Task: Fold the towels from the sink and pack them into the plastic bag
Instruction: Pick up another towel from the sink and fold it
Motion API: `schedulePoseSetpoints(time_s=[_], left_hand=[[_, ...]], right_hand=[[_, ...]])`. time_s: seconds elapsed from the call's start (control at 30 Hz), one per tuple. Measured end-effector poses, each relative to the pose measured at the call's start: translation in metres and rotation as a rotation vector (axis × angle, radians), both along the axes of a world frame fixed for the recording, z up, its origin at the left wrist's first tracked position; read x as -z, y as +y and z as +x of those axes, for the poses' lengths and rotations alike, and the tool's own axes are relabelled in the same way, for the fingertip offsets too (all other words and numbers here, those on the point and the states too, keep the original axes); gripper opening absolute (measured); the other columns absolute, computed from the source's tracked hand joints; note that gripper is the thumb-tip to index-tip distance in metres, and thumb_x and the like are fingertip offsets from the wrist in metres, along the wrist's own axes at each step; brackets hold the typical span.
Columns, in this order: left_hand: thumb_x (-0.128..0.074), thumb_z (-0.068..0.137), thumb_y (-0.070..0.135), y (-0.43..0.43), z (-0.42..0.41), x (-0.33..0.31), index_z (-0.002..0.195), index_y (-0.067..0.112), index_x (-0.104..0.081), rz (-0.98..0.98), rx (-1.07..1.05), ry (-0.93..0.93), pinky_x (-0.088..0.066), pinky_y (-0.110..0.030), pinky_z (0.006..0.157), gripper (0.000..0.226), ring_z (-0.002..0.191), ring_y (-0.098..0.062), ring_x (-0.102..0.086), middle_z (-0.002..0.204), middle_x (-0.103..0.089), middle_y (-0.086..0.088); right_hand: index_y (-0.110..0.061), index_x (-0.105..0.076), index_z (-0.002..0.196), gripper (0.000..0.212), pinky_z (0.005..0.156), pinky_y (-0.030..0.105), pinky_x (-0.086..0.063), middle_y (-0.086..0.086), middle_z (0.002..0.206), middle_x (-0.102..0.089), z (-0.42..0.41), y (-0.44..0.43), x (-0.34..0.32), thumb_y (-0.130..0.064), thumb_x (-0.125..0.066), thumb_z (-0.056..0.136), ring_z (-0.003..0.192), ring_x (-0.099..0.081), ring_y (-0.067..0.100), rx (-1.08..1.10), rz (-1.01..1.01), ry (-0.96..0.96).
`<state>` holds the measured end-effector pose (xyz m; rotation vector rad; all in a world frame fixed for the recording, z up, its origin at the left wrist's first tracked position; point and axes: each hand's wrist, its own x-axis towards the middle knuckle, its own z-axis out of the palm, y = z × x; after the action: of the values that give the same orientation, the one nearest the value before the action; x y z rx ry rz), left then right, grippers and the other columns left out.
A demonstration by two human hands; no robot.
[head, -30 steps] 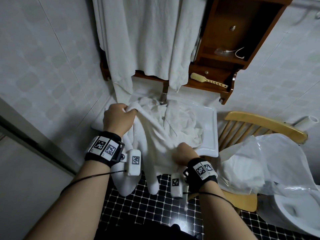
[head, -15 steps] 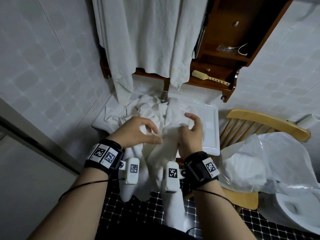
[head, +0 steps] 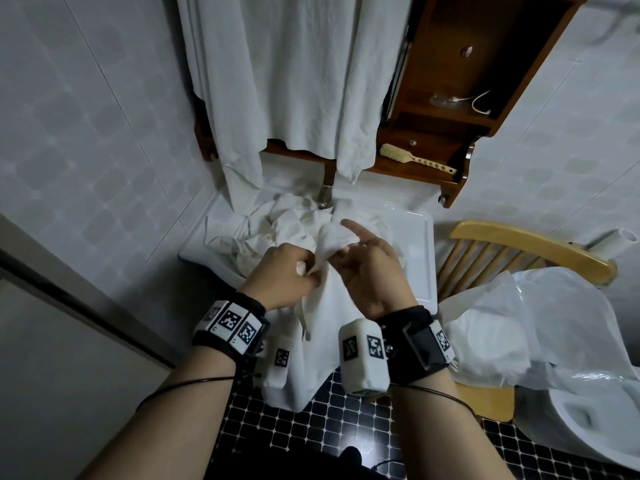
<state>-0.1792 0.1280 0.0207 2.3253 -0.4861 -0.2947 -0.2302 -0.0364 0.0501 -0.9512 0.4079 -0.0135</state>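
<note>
both hands (head: pixel 323 271) grip a white towel (head: pixel 317 327) above the sink (head: pixel 420 271).

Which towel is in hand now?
The draped towel between left hand and right hand, trailing floorward; crumpled towels lie in the sink, hanging towels above.

The towel (head: pixel 322 327) and sink (head: pixel 420 258) are white. Right of the sink the chair (head: pixel 526 242) is yellow, the bag (head: pixel 561 306) milky. Below it the floor (head: pixel 346 427) is black mosaic; above, the cabinet (head: pixel 485 81) dark brown.
</note>
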Motion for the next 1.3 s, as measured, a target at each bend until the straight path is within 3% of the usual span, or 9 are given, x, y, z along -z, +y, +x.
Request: schedulePoseSetpoints(time_s=[0.13, 0.23, 0.33, 0.4, 0.5, 0.67, 0.83, 0.93, 1.3], left_hand=[[-0.075, 0.095, 0.035, 0.014, 0.013, 0.0, 0.08, 0.032, -0.076, -0.095, -0.017, -0.04, -0.047, -0.025, 0.075, 0.016, 0.08, -0.008, -0.068, 0.078, -0.074, 0.009], [-0.072, 0.098, 0.04, 0.012, 0.013, -0.014, 0.077, 0.025, -0.074, -0.155, 0.034, -0.069, -0.042, -0.017, 0.07, 0.025, 0.07, 0.003, -0.062, 0.069, -0.068, 0.015], [-0.073, 0.095, 0.05, 0.003, 0.01, -0.02, 0.075, 0.025, -0.076, -0.134, 0.102, -0.036, -0.048, -0.02, 0.076, 0.033, 0.07, 0.003, -0.063, 0.067, -0.067, 0.018], [-0.071, 0.091, 0.061, 0.002, 0.011, -0.02, 0.081, 0.026, -0.079, -0.089, 0.138, -0.011, -0.053, -0.035, 0.089, 0.037, 0.084, -0.007, -0.069, 0.077, -0.073, 0.007], [-0.073, 0.09, 0.061, 0.005, 0.015, -0.02, 0.083, 0.032, -0.08, -0.1, 0.14, 0.032, -0.054, -0.041, 0.098, 0.03, 0.097, -0.004, -0.07, 0.086, -0.077, 0.008], [-0.085, 0.084, 0.047, 0.011, 0.012, -0.026, 0.079, 0.026, -0.077, -0.198, 0.08, 0.039, -0.046, -0.025, 0.085, 0.024, 0.088, 0.005, -0.068, 0.084, -0.076, 0.014], [-0.1, 0.068, 0.025, 0.021, 0.011, -0.041, 0.093, 0.014, -0.07, -0.346, 0.118, 0.02, -0.043, -0.009, 0.084, 0.04, 0.084, -0.001, -0.065, 0.084, -0.069, 0.009], [-0.102, 0.062, 0.02, 0.024, 0.013, -0.042, 0.098, 0.02, -0.068, -0.293, 0.166, 0.023, -0.045, -0.013, 0.088, 0.05, 0.092, -0.002, -0.065, 0.093, -0.07, 0.007], [-0.079, 0.088, 0.0, 0.034, 0.022, -0.028, 0.103, 0.026, -0.079, -0.251, 0.033, 0.064, -0.055, -0.026, 0.082, 0.03, 0.098, -0.006, -0.073, 0.102, -0.078, 0.01]], right_hand=[[-0.015, -0.073, 0.127, 0.053, 0.097, 0.038, -0.06, 0.001, 0.101, -0.08, 0.003, -0.028, 0.022, -0.004, -0.067, 0.076, 0.099, -0.077, 0.016, 0.155, -0.653, 0.053], [-0.02, -0.076, 0.086, 0.008, 0.066, 0.025, -0.051, 0.001, 0.075, -0.071, 0.0, -0.036, 0.031, -0.023, -0.071, 0.081, 0.085, -0.073, 0.025, -0.096, -1.346, 0.206], [-0.021, -0.074, 0.092, 0.031, 0.084, 0.034, -0.048, 0.01, 0.101, -0.064, -0.001, -0.022, 0.041, -0.049, -0.074, 0.079, 0.104, -0.057, 0.033, -0.39, -1.656, 0.329], [-0.024, -0.075, 0.107, 0.032, 0.095, 0.037, -0.049, 0.006, 0.108, -0.057, -0.001, -0.014, 0.044, -0.037, -0.07, 0.078, 0.111, -0.052, 0.027, -0.282, -1.591, 0.037], [-0.022, -0.07, 0.11, 0.044, 0.067, 0.025, -0.045, -0.011, 0.077, -0.057, -0.002, -0.001, 0.038, -0.002, -0.06, 0.072, 0.071, -0.053, 0.008, -0.292, -1.205, -0.303], [-0.021, -0.068, 0.104, 0.033, 0.059, 0.029, -0.042, -0.015, 0.063, -0.057, -0.001, 0.009, 0.037, -0.013, -0.055, 0.074, 0.058, -0.05, 0.004, -0.412, -1.08, -0.195], [-0.043, -0.058, 0.126, 0.062, 0.088, 0.023, -0.056, -0.019, 0.115, -0.07, -0.002, 0.01, 0.042, -0.044, -0.087, 0.072, 0.103, -0.067, 0.0, -0.466, -1.125, -0.184], [-0.032, -0.067, 0.088, 0.008, 0.073, 0.027, -0.05, -0.012, 0.082, -0.071, 0.0, 0.016, 0.047, -0.036, -0.072, 0.084, 0.08, -0.065, 0.004, -0.423, -1.192, -0.19], [-0.017, -0.041, 0.056, 0.045, 0.05, 0.032, -0.029, -0.003, 0.052, -0.036, -0.003, -0.009, 0.041, -0.027, -0.064, 0.093, 0.05, -0.033, 0.012, -0.115, -1.002, 0.007]])
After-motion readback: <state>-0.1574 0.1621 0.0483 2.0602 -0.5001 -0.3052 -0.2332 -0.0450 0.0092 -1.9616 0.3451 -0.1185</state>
